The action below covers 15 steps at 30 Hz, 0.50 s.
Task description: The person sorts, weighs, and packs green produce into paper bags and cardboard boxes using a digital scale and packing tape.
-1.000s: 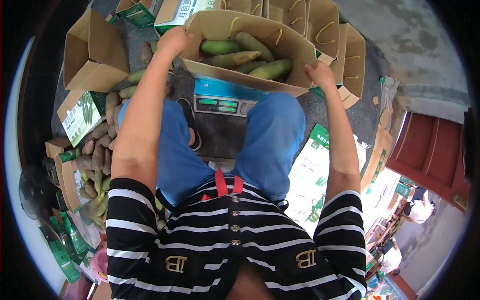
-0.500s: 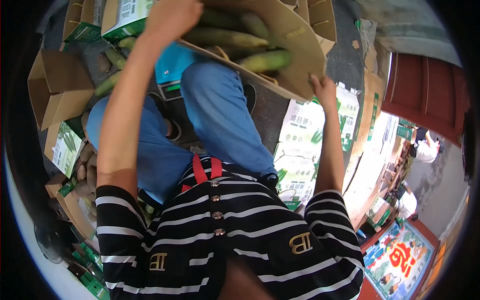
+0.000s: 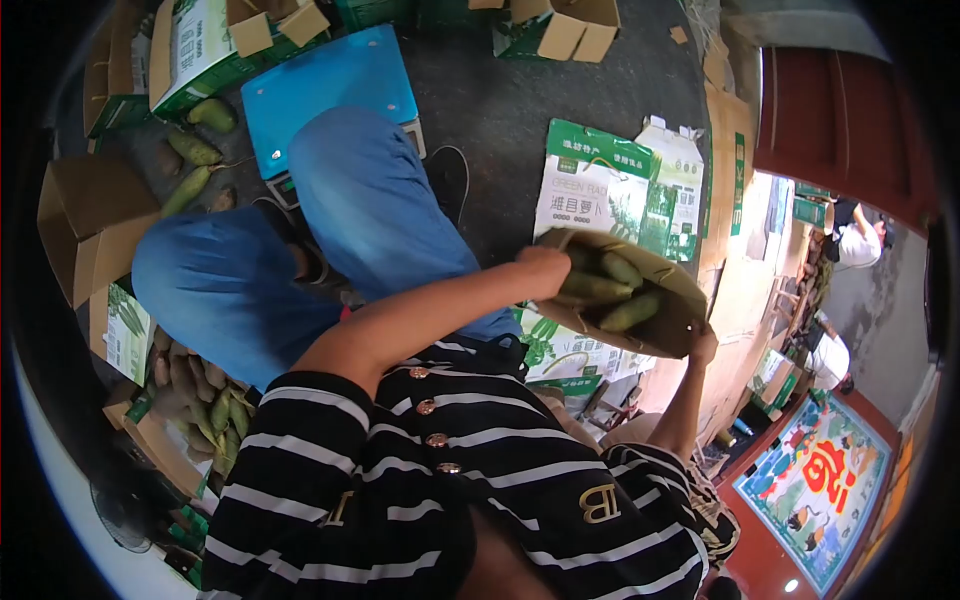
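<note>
An open cardboard box [image 3: 672,318] is held out to my right, tilted so that its inside faces me. Several green radishes [image 3: 595,288] lie in it. My left hand [image 3: 545,272] is closed on the box's left edge, and my right hand [image 3: 703,343] grips its right edge. Part of the fingers of each hand is hidden by the cardboard. Beneath the box lie printed green-and-white cartons [image 3: 590,200], partly covered by it. A scale with a blue platform [image 3: 330,95] stands on the floor in front of my knees.
Loose radishes [image 3: 195,150] lie on the floor beside an open brown box [image 3: 95,225] at left. More radishes [image 3: 225,415] are heaped by my left side. Open cartons [image 3: 565,28] stand at the far side. Other people [image 3: 858,245] are at the far right.
Both hands have carried the box of radishes from above the blue scale to the right and nearer me, over the printed cartons. The scale's blue platform is now uncovered.
</note>
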Each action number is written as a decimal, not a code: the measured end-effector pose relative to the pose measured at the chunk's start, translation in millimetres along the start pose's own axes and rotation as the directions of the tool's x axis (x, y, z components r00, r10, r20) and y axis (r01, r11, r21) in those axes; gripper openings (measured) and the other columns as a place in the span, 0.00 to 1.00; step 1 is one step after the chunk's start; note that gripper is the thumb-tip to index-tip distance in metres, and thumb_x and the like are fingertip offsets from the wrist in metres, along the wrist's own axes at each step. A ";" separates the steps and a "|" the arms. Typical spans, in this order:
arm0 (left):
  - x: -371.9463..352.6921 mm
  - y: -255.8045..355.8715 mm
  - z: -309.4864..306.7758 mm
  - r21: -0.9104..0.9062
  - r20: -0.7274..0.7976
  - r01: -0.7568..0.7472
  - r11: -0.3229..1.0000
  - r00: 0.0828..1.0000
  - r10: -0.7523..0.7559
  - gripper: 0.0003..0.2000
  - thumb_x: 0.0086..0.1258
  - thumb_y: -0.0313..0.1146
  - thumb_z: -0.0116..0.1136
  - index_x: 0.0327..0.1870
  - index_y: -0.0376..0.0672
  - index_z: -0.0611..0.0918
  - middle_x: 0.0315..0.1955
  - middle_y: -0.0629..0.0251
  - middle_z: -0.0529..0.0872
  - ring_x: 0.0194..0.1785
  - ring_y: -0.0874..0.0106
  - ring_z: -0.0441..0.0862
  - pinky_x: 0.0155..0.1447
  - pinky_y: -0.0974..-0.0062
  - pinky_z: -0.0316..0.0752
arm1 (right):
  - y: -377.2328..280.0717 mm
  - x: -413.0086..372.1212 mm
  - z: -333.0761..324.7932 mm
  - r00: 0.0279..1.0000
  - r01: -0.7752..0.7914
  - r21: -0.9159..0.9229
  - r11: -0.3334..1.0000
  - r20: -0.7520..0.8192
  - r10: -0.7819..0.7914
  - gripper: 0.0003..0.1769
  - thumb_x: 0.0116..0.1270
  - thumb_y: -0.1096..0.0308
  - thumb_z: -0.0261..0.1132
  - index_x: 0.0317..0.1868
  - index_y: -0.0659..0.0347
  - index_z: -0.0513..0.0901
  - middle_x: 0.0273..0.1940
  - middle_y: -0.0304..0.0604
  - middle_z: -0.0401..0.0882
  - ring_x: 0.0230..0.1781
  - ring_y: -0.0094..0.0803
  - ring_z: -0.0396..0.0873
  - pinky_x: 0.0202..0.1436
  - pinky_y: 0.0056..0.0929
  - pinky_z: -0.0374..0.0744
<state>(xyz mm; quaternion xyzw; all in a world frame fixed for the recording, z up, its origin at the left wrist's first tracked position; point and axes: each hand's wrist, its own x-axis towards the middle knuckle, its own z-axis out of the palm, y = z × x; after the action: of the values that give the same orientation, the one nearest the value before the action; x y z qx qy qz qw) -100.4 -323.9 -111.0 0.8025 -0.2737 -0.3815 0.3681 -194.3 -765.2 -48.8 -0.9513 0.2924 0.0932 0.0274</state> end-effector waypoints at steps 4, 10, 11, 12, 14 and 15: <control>-30.3 22.6 -27.5 -0.017 0.162 -0.116 0.993 0.980 0.118 0.12 0.64 0.36 0.51 0.39 0.35 0.76 0.35 0.47 0.82 0.41 0.50 0.80 0.44 0.56 0.74 | 48.7 1.5 37.8 0.958 -0.230 -0.462 0.857 0.047 0.283 0.18 0.63 0.53 0.58 0.41 0.59 0.83 0.38 0.51 0.83 0.39 0.48 0.81 0.42 0.43 0.77; -101.5 12.2 -133.6 -0.101 -0.290 -0.136 0.986 0.952 0.101 0.14 0.66 0.37 0.53 0.46 0.37 0.75 0.39 0.53 0.79 0.42 0.58 0.80 0.45 0.64 0.74 | 34.4 56.0 62.7 0.943 -0.141 0.070 0.988 -0.295 0.155 0.19 0.64 0.63 0.53 0.49 0.67 0.77 0.45 0.57 0.79 0.45 0.52 0.78 0.51 0.42 0.74; -118.8 15.2 -153.6 -0.152 -0.339 -0.111 0.982 0.939 0.053 0.14 0.65 0.36 0.54 0.47 0.37 0.75 0.38 0.54 0.79 0.41 0.61 0.81 0.44 0.68 0.74 | 3.4 72.3 55.6 0.941 -0.004 0.097 0.995 -0.336 0.036 0.19 0.64 0.64 0.52 0.49 0.68 0.76 0.44 0.59 0.78 0.46 0.52 0.77 0.52 0.41 0.73; -134.7 10.4 -167.7 -0.174 -0.411 -0.127 0.977 0.911 0.046 0.13 0.66 0.34 0.54 0.48 0.38 0.75 0.38 0.57 0.80 0.41 0.68 0.81 0.44 0.73 0.74 | -32.9 87.9 48.4 0.932 0.165 0.169 0.972 -0.351 -0.097 0.18 0.64 0.64 0.53 0.49 0.69 0.75 0.45 0.59 0.78 0.47 0.52 0.76 0.53 0.40 0.73; -169.0 -3.6 -192.0 -0.143 -0.580 -0.116 0.983 0.814 0.012 0.12 0.67 0.32 0.54 0.50 0.38 0.75 0.38 0.60 0.80 0.39 0.72 0.81 0.44 0.75 0.74 | -132.2 102.2 30.0 0.930 0.320 0.318 0.892 -0.286 -0.232 0.18 0.68 0.65 0.52 0.52 0.69 0.75 0.47 0.59 0.78 0.49 0.52 0.76 0.54 0.38 0.73; -187.2 -8.1 -205.1 -0.123 -0.640 -0.025 0.992 0.766 -0.061 0.13 0.67 0.31 0.54 0.51 0.39 0.75 0.39 0.62 0.80 0.39 0.75 0.80 0.44 0.76 0.74 | -164.0 120.5 38.4 0.893 0.427 0.302 0.852 -0.290 -0.344 0.17 0.69 0.65 0.51 0.53 0.66 0.76 0.49 0.57 0.78 0.50 0.50 0.76 0.54 0.38 0.73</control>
<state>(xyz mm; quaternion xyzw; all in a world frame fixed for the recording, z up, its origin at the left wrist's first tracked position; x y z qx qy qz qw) -36.8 -106.0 49.2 0.8626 -0.0993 -0.1040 0.4851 -10.6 -691.8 -110.1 -0.9737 0.1076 -0.0774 0.1852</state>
